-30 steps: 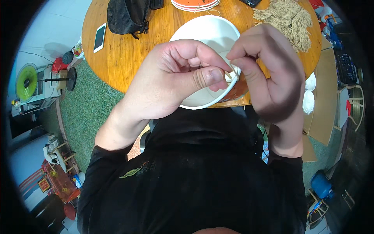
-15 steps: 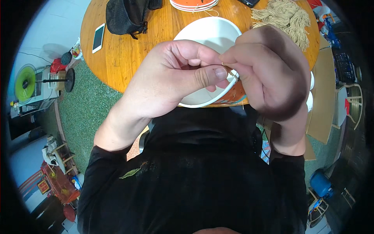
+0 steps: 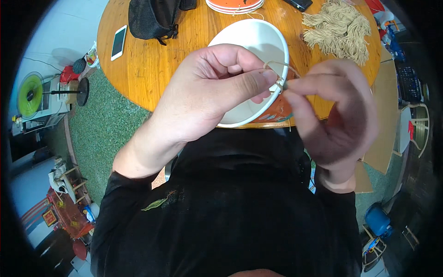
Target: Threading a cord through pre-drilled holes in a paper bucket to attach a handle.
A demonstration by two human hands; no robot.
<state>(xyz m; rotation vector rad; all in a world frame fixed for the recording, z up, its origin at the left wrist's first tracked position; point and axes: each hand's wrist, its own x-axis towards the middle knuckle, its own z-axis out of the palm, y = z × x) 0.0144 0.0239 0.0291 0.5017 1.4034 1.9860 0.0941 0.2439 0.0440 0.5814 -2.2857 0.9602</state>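
A paper bucket [image 3: 272, 39], white inside and orange outside, lies tilted at the table's near edge with its mouth toward me. Thin tan string [image 3: 280, 84] is tied at the right side of its rim, and a loop stands up from it. My left hand [image 3: 217, 85] reaches over the mouth, thumb and forefinger pinching the string at the rim. Just right of the rim, my right hand [image 3: 339, 108] is closed in a pinch on the string beside the knot. Its other fingers are curled and partly shaded.
On the round wooden table [image 3: 194, 34] lie a hank of tan string [image 3: 339, 30], a black mesh bag [image 3: 152, 21], a white phone [image 3: 118, 43], a stack of orange-and-white lids [image 3: 235, 5] and a black object [image 3: 299, 3]. A green fan [image 3: 30, 94] stands left; cardboard [image 3: 380, 124] leans right.
My right hand has drawn away to the right and down from my left fingers, still pinching. A loop of string now shows between the hands, above the rim.
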